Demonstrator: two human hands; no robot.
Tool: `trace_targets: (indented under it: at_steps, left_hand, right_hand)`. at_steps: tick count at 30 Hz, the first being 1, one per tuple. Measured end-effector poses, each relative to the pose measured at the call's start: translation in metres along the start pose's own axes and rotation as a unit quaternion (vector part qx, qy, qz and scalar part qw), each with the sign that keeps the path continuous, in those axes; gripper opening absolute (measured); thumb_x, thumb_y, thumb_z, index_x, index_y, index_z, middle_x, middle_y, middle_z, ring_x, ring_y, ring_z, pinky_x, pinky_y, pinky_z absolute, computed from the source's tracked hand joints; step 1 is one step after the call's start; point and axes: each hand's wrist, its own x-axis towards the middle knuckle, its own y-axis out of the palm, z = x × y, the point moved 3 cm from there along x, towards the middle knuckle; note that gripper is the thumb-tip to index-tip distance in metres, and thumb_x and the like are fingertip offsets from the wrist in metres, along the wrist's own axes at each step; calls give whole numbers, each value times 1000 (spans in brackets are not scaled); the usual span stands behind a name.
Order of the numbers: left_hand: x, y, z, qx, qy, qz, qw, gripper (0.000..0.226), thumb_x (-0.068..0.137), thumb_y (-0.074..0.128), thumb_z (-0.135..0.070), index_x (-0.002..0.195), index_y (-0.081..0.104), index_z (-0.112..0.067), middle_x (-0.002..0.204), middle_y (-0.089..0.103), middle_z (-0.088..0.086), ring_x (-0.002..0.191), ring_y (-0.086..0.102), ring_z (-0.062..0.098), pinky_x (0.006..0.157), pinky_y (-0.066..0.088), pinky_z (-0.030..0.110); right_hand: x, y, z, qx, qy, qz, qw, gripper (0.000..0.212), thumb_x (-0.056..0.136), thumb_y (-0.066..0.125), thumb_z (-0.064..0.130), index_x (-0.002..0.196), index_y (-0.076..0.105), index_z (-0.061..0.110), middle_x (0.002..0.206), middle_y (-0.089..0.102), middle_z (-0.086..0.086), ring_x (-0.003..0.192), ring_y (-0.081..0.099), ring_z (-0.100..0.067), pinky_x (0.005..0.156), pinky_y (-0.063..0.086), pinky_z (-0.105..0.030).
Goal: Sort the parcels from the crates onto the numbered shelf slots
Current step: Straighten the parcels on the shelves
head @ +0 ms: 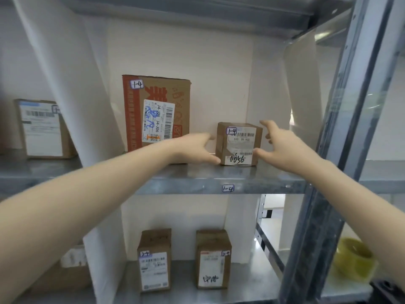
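Observation:
A small brown parcel [238, 143] with a "1-4" sticker and "0056" written on it stands on the metal shelf [192, 183], above the slot label "1-4" [228, 188]. My left hand [192, 148] reaches in from the left, its thumb tip at the parcel's lower left corner and its fingers just beside the left face. My right hand [282, 148] is spread at the parcel's right side, with the thumb against the right edge and the fingers a little off the top corner. Neither hand is closed round the parcel.
A tall orange-printed box [155, 110] marked "1-4" stands just left of the parcel. Another parcel [43, 128] sits beyond a white divider [92, 110]. Two parcels [154, 260] [213, 258] stand on the shelf below. A steel upright [328, 150] and a yellow tape roll [352, 257] are to the right.

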Motion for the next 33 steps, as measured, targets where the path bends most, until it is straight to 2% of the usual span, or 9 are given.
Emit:
trace_targets:
  at_steps: [6,8,13,17,21,27,30,33]
  left_hand:
    - [-52,-29,21,34,-14,-24,999,72,92,61,-45,150,30,-17,154,35,1,137,38,18,109,32,29]
    - [-75,-34,33,28,-27,-42,998,73,91,62,-44,149,30,-16,153,36,2,138,38,19,110,33,30]
    - [-150,-57,53,8,-42,-104,994,79,91,65,-36,153,21,-15,153,36,6,137,38,21,104,32,25]
    - [-218,-79,80,-5,-65,-141,988,73,89,66,-38,149,30,-17,143,46,7,129,47,20,103,38,31]
    - [-299,-103,114,-16,-121,-152,981,67,90,64,-38,146,33,-19,135,52,5,118,51,20,92,39,28]
    - [-436,-140,175,27,-205,-175,963,61,92,64,-30,145,37,-17,142,47,8,129,47,25,106,39,37]
    - [-495,-150,211,78,-251,-177,948,62,91,64,-24,145,36,-15,145,41,12,132,42,28,106,36,38]
    - [-547,-161,251,83,-300,-179,933,63,91,64,-19,146,34,-15,148,36,12,133,41,28,103,37,37]
  right_hand:
    - [-22,-6,40,-5,-22,47,999,77,87,64,45,148,28,16,133,56,-13,122,53,-32,101,44,-46]
    - [-32,-6,60,8,-36,39,999,74,87,64,42,148,30,17,132,56,-13,123,51,-30,102,43,-44]
    - [-66,-10,135,73,-83,3,994,66,88,66,36,145,39,16,121,61,-7,107,58,-20,97,44,-33]
    - [-104,-9,205,87,-113,15,990,67,89,65,39,146,36,17,121,62,-7,111,59,-22,99,46,-39]
    - [-141,-5,281,134,-159,22,978,64,90,64,36,145,37,17,117,63,-5,111,58,-21,100,46,-38]
    - [-189,15,414,174,-255,52,950,62,93,62,34,147,36,17,130,58,-6,118,56,-19,102,45,-36]
    - [-205,29,478,194,-291,61,935,64,94,61,34,149,33,17,136,55,-6,123,53,-18,102,43,-34]
    - [-215,49,541,201,-330,86,918,65,94,60,35,149,31,16,140,53,-6,127,50,-20,104,42,-35]
